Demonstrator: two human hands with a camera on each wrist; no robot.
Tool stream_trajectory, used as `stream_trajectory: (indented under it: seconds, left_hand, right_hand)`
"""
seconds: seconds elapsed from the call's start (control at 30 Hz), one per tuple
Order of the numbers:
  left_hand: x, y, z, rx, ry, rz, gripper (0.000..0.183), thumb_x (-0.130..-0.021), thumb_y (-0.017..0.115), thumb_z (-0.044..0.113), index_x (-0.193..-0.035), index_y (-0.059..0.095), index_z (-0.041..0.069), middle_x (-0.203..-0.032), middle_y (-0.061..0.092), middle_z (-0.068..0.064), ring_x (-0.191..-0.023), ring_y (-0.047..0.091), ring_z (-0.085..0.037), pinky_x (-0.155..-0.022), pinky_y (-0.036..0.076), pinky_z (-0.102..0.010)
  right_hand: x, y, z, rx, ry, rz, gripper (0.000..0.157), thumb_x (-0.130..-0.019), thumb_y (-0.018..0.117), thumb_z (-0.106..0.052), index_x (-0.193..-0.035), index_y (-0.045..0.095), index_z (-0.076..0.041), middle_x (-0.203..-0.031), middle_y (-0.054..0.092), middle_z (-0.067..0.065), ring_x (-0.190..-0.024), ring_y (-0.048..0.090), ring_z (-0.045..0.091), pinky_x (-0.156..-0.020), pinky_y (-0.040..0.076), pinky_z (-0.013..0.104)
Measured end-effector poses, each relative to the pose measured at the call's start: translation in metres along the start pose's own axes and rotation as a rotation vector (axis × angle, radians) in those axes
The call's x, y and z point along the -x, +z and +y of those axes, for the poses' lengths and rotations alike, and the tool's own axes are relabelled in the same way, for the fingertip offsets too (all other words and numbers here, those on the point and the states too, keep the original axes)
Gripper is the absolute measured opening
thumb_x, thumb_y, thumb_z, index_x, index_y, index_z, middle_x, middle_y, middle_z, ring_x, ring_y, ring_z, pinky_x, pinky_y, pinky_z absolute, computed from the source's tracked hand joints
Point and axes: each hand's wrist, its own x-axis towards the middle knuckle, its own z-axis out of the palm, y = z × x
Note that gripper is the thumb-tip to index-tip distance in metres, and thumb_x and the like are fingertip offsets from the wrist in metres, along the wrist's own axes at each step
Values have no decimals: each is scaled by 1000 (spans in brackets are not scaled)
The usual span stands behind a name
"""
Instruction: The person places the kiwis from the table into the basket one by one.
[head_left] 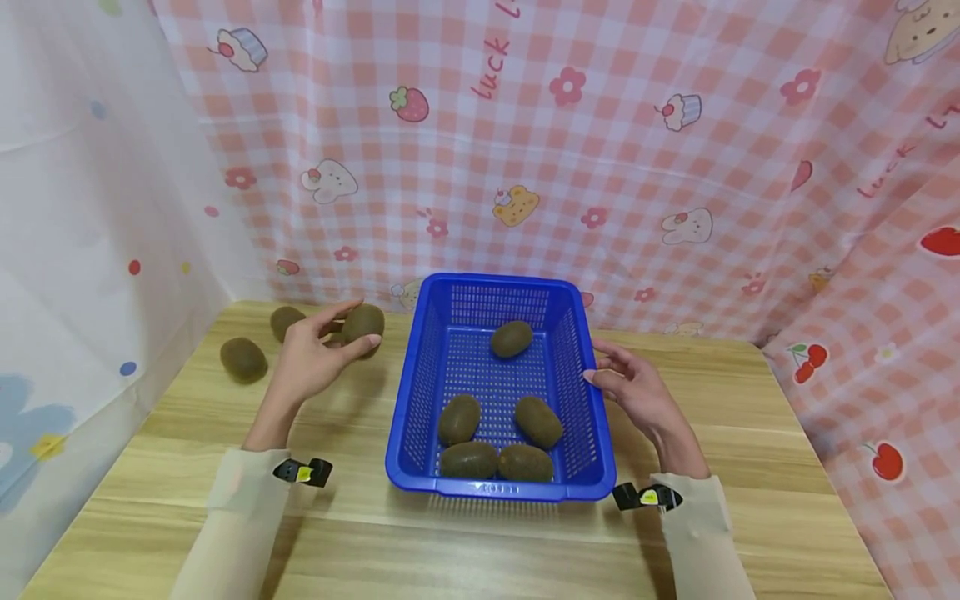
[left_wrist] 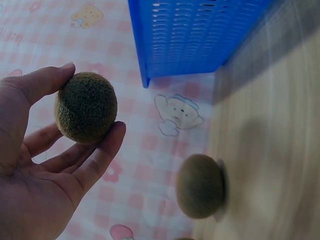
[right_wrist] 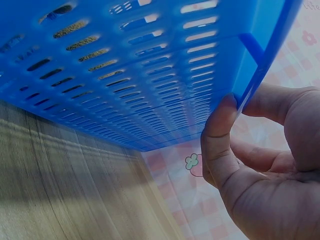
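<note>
My left hand pinches a brown fuzzy kiwi between thumb and fingertips, left of the blue basket. In the left wrist view that kiwi is lifted above the table. The right hand grips the basket's right rim, with thumb and fingers on either side of its edge. Inside the basket lie several kiwis: one near the back, the others toward the front. Two more kiwis rest on the table beyond the left hand, one at the left and one behind.
The wooden table reaches back to a pink checked cloth that hangs behind it. A white cloth hangs along the left side. Each sleeve cuff carries a small black strap device.
</note>
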Motion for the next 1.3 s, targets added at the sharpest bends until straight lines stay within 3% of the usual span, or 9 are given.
stream_trajectory:
  seconds: [0.27,0.43,0.9,1.3]
  left_hand:
    - [-12,3,15,24,44,-35,60,-89,82,30,-143,61,14,-136,65,-17,-120,66,-36,-96,58,-52]
    - [-18,8,25,-5,67,-64,62,-88,83,33,-144,61,18,-140,65,-12,-116,68,-35,-92,60,-52]
    - [-39,22,61,-82,129,-177,64,-87,83,36,-144,61,18,-132,68,-10,-104,70,-32,-77,61,-42]
    - [-49,36,77,-109,221,-269,63,-86,84,28,-143,61,13,-124,72,-11,-105,70,-29,-74,62,-36]
  right_hand:
    - [1,0,0,-3,-2,-3,62,-99,66,-10,-156,41,-5,-114,60,7,-92,66,8,-85,58,23]
    - [1,0,1,0,-2,-1,62,-99,66,-10,-156,41,-5,-114,60,7,-91,66,7,-84,58,22]
    - [-1,0,-1,1,11,6,62,-99,66,-11,-156,42,-7,-114,62,7,-91,67,8,-84,59,23]
    - [-1,0,-3,3,11,-7,62,-99,66,-11,-156,40,-5,-113,61,7,-92,66,8,-85,59,23]
